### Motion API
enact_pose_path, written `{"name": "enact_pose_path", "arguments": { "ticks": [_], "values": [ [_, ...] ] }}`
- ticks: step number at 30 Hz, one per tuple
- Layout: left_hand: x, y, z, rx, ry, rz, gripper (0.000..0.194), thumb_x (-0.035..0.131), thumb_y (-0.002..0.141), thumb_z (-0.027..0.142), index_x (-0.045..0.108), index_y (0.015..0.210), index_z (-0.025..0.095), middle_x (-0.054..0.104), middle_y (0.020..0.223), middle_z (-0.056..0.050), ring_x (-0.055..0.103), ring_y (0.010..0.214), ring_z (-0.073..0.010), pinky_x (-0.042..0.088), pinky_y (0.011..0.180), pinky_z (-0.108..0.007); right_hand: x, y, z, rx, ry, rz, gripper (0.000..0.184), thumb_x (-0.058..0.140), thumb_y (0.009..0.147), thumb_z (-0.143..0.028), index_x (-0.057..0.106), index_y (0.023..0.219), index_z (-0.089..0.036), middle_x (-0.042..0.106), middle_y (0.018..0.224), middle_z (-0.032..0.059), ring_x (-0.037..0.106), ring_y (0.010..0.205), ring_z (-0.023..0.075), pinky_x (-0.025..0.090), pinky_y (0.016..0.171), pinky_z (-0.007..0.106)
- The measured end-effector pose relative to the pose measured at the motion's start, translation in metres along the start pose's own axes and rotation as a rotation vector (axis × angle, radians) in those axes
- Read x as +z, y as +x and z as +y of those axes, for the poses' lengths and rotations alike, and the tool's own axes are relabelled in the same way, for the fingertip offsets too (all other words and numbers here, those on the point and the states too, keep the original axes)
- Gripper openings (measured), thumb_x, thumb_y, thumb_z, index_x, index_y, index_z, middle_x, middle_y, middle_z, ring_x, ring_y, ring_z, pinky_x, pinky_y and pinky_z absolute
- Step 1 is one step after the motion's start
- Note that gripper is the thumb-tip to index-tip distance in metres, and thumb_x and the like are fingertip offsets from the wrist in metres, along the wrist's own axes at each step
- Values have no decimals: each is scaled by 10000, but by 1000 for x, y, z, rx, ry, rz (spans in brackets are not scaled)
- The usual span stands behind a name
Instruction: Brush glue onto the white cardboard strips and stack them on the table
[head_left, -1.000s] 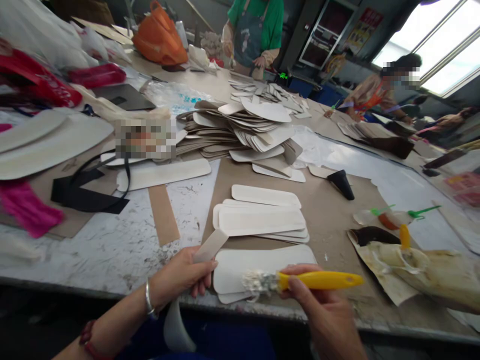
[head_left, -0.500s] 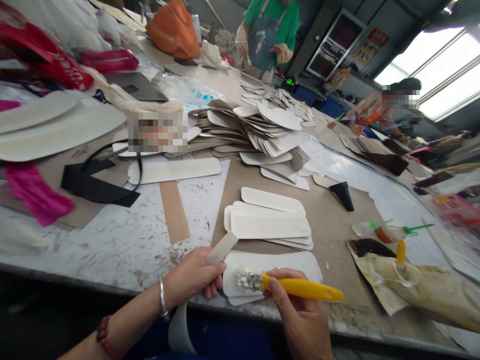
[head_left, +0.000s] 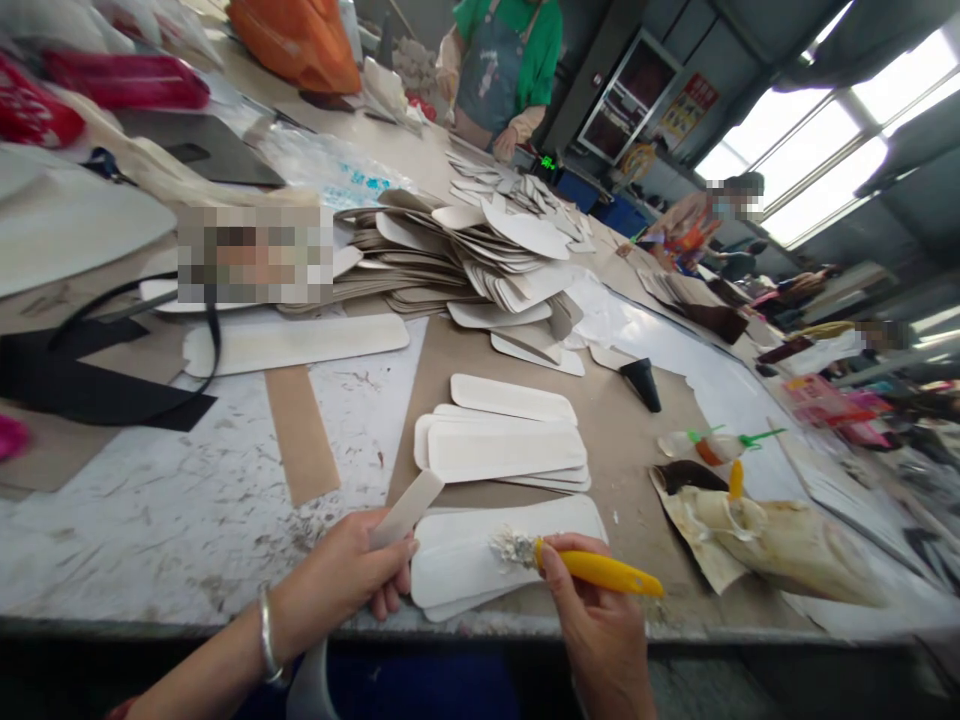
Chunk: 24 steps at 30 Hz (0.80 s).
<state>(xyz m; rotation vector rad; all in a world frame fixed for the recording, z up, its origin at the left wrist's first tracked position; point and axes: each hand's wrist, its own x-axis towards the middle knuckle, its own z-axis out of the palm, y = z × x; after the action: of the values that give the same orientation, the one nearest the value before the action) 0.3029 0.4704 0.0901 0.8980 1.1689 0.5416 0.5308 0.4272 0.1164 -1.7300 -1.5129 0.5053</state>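
The left hand (head_left: 341,565) pinches a pale strip (head_left: 409,508) between thumb and fingers; the right hand (head_left: 600,630) grips a yellow-handled brush (head_left: 600,570). The brush has just shifted away from the left hand, towards the middle of the top white piece (head_left: 465,560), so it seems to be working along that surface. This piece lies between the hands, its left end beside the left fingertips. Beyond it are a small stack (head_left: 506,450) and a large pile (head_left: 457,250).
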Motion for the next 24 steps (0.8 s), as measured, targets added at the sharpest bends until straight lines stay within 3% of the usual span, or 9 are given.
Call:
{"name": "enact_pose_path", "arguments": {
  "ticks": [6,11,14,19,24],
  "values": [
    [2,1,-3,-15,40,58,378,575,536,557,490,471,194,518,370,16,456,317,-114,384,348,-221,-28,7,19,-94,-249,126,194,543,830,-359,613,816,-179,655,753,48,638,675,185,519,644,280],
    [2,4,-19,9,24,89,419,620,551,587,513,492,186,557,406,0,480,328,-127,385,332,-220,-48,14,34,-216,-360,230,191,521,840,-342,611,821,-174,652,753,55,640,699,189,524,665,289],
    [2,4,-17,8,22,109,447,635,538,611,516,476,185,538,384,8,470,325,-121,382,333,-214,-55,17,39,-286,-392,263,175,514,846,-317,610,823,-173,650,754,59,639,717,190,523,679,294],
    [3,3,-6,-40,79,59,509,658,480,671,537,439,179,546,380,-4,486,338,-122,395,363,-216,-48,10,36,-340,-380,263,84,547,842,-222,614,863,-177,656,785,67,637,759,187,519,724,302],
    [0,4,-13,-32,45,124,549,654,459,722,534,442,187,548,373,-1,453,324,-111,381,356,-214,-34,-7,21,-331,-168,205,68,551,832,-163,598,862,-202,649,787,45,631,774,170,523,728,275]
  ]
}}
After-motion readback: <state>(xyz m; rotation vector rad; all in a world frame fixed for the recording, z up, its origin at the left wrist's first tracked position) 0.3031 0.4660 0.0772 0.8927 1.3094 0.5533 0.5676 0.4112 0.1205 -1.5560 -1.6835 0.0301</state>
